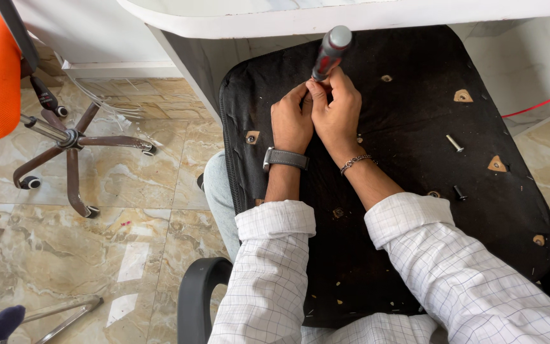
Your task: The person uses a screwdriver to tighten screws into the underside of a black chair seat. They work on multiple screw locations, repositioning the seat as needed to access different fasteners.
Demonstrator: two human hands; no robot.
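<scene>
While my right hand (pixel 337 113) grasps the screwdriver (pixel 330 52), left hand (pixel 291 121) pinches its shaft; bolt (pixel 454 143) at 3 o'clock on seat (pixel 415 242).

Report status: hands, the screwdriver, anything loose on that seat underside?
Left hand and right hand together at the screwdriver, fingers pinched round its shaft. Tool upright over the black seat underside. Two loose bolts, silver and dark, lie right, clear of hands.

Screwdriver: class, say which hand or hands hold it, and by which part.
Both hands, the left hand and the right hand, grip the screwdriver low on its red and black handle, where the shaft begins; its grey cap stands free above.
</scene>
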